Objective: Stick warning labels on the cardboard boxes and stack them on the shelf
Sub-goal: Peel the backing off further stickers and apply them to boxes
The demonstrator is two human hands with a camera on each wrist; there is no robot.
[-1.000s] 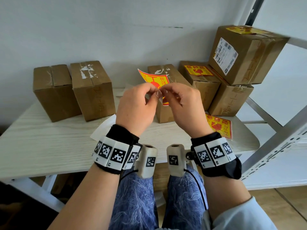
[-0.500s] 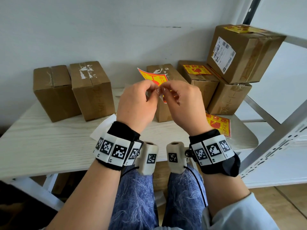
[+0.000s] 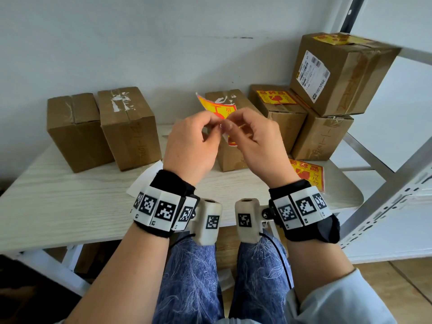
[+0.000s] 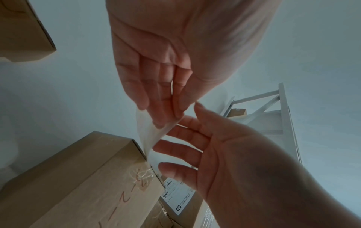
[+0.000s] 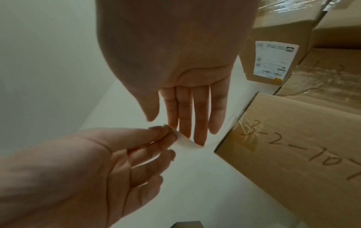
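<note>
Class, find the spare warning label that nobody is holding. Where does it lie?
In the head view the spare warning label lies flat on the table, right of the right hand, before the stacked boxes.

I see two boxes side by side at the worktop's back left, touching. Both hands hold a label up over the worktop centre, w/ a single box right behind them. At back right, two boxes sit next to each other w/ a third box stacked on top, spare labels lie on the worktop in front of them, and the shelf frame stands to the right.
</note>
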